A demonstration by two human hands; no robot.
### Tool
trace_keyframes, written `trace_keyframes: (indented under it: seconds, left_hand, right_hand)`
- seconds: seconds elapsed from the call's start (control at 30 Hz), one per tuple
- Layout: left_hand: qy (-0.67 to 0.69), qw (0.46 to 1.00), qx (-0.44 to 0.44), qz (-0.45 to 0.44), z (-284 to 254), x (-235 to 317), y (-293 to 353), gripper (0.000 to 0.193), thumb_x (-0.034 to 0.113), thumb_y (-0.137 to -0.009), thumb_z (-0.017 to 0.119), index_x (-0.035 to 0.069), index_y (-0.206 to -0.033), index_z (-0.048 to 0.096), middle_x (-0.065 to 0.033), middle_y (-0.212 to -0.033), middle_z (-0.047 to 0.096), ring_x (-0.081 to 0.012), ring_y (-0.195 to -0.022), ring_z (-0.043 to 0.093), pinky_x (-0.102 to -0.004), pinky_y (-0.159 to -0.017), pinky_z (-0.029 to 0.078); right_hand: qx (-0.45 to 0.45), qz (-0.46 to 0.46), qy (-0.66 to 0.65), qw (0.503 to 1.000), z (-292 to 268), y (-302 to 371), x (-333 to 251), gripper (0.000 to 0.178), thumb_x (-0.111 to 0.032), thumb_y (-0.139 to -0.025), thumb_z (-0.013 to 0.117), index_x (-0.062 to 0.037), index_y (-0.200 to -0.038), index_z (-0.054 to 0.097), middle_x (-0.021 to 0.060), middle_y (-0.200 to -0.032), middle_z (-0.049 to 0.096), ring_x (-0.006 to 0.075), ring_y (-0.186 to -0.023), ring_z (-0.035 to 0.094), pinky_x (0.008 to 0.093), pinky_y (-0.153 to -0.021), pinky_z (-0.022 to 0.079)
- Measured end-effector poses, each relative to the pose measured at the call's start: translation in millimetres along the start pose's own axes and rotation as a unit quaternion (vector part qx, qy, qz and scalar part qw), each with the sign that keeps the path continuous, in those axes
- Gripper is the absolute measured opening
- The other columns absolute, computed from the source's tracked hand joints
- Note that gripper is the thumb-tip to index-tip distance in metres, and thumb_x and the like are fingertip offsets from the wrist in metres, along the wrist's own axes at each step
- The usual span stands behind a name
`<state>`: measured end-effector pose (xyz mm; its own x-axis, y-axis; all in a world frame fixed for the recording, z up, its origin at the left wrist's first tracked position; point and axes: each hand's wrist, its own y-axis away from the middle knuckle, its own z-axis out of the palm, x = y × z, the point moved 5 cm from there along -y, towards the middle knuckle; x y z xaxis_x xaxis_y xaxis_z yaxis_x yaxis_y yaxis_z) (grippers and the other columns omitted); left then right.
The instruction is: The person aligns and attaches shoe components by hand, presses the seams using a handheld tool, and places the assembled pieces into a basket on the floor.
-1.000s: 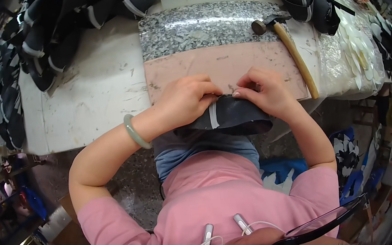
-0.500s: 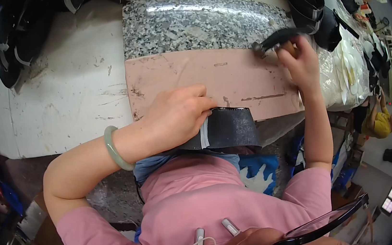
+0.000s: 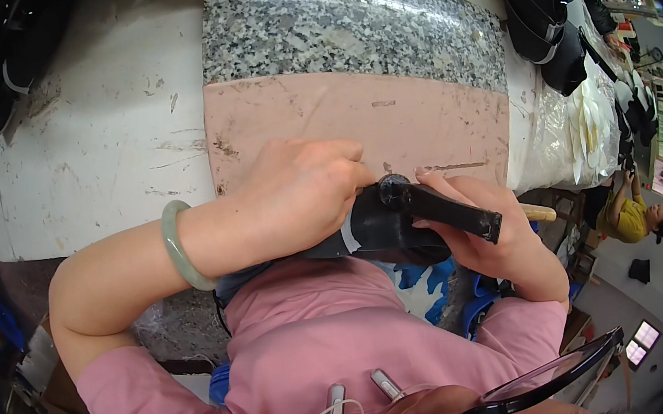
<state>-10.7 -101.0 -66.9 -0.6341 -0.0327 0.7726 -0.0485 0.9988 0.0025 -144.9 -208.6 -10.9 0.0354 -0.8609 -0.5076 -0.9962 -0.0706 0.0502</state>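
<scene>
My left hand (image 3: 298,198) pinches the upper edge of a black sheet-like piece (image 3: 383,230) with a white strip on it, which looks like part of a shoe upper. The piece lies at the near edge of the pinkish mat (image 3: 297,117) and hangs over toward my lap. In my right hand (image 3: 485,226) is a hammer (image 3: 455,213) with a black head; the end of its wooden handle pokes out to the right. The hammer's round face rests on or just above the piece's top edge, close beside my left fingertips.
A speckled granite slab (image 3: 343,22) extends beyond the mat. On the white table (image 3: 96,152), black pieces (image 3: 1,105) lie at far left, and more black items (image 3: 534,12) at far right. Plastic wrap with white cut pieces (image 3: 588,124) lies right. A person in yellow (image 3: 631,218) is farther off.
My right hand has brought the hammer from the mat's far right side in to the black piece's edge. My left hand keeps its hold on the piece. The view has shifted slightly.
</scene>
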Motion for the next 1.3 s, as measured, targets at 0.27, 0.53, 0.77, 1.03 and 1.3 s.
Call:
trace_keyframes:
  seconds: [0.27,0.53,0.77,1.03,1.3]
  left_hand:
    - [-0.131,0.98,-0.026,0.145,-3,11,0,0.021,0.012,-0.067,0.062,0.006,-0.086,0.068,-0.0003,-0.078,0.053,-0.0187,-0.077,0.053,-0.0314,-0.054,0.047]
    - [-0.226,0.951,-0.05,0.207,5,23,10,0.028,0.016,-0.065,0.058,0.0,-0.087,0.065,-0.0022,-0.082,0.05,-0.0168,-0.081,0.052,-0.0268,-0.053,0.045]
    - [-0.208,0.957,-0.009,0.201,5,19,13,0.029,0.014,-0.064,0.059,-0.001,-0.088,0.066,-0.0026,-0.081,0.051,-0.0175,-0.078,0.052,-0.027,-0.053,0.046]
    - [-0.203,0.958,0.008,0.2,5,20,15,0.024,0.013,-0.065,0.06,-0.001,-0.083,0.066,-0.0025,-0.079,0.051,-0.0174,-0.078,0.052,-0.0264,-0.052,0.046]
    - [-0.204,0.961,0.024,0.184,3,17,14,0.021,0.01,-0.066,0.061,0.001,-0.084,0.066,-0.0022,-0.078,0.053,-0.018,-0.076,0.053,-0.028,-0.053,0.046]
  right_hand:
    - [0.064,0.017,-0.03,0.997,-1,-3,2,0.055,-0.004,-0.072,0.073,0.0033,-0.123,0.053,0.0107,-0.075,0.057,0.0261,-0.064,0.06,0.036,-0.053,0.048]
    - [0.071,0.036,0.044,0.996,-10,-6,-6,0.055,-0.003,-0.072,0.072,0.005,-0.123,0.053,0.0085,-0.07,0.053,0.0237,-0.056,0.057,0.0343,-0.049,0.045]
    - [0.047,0.019,0.048,0.998,-12,-10,-9,0.064,-0.004,-0.065,0.071,0.0049,-0.125,0.05,0.0094,-0.075,0.053,0.0238,-0.058,0.056,0.0353,-0.051,0.045]
    - [0.03,0.012,0.043,0.999,-9,-15,-13,0.056,0.0,-0.07,0.069,0.0046,-0.123,0.052,0.0084,-0.069,0.053,0.0254,-0.054,0.055,0.0357,-0.047,0.044]
    - [-0.017,0.024,0.035,0.999,3,-13,-12,0.053,0.001,-0.072,0.071,0.0043,-0.121,0.052,0.0134,-0.081,0.059,0.0284,-0.064,0.06,0.035,-0.053,0.047]
